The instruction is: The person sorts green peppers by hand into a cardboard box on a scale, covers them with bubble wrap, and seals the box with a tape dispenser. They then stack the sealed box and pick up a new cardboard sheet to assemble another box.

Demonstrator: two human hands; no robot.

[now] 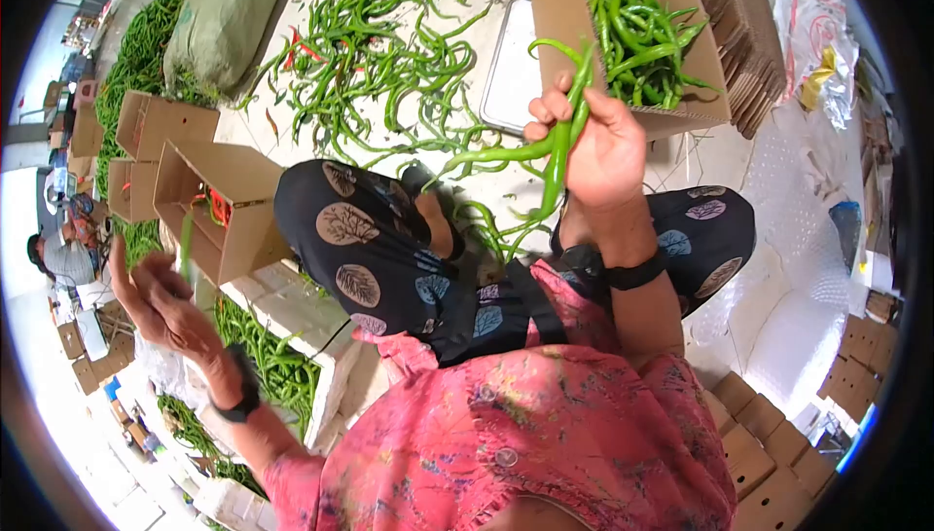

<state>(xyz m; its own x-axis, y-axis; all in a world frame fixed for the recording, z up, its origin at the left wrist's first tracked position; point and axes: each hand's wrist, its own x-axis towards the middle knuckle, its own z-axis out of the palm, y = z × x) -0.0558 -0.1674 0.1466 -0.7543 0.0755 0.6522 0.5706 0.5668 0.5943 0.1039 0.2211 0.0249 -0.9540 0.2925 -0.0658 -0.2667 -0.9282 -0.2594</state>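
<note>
So the right hand has its fingers curled round a few long glossy green peppers, in front of a tall open brown cardboard box heaped with more, far right. They poke out every which way, so imo a slack grip could drop one. Left hand looks half curled by a slim green pepper, can't tell if it's gripped; if loose, it might clip the rim of the smaller brown carton, left. Dark leaf-patterned trousers block the way between boxes, plus there's a tangled green pepper pile, far middle
</note>
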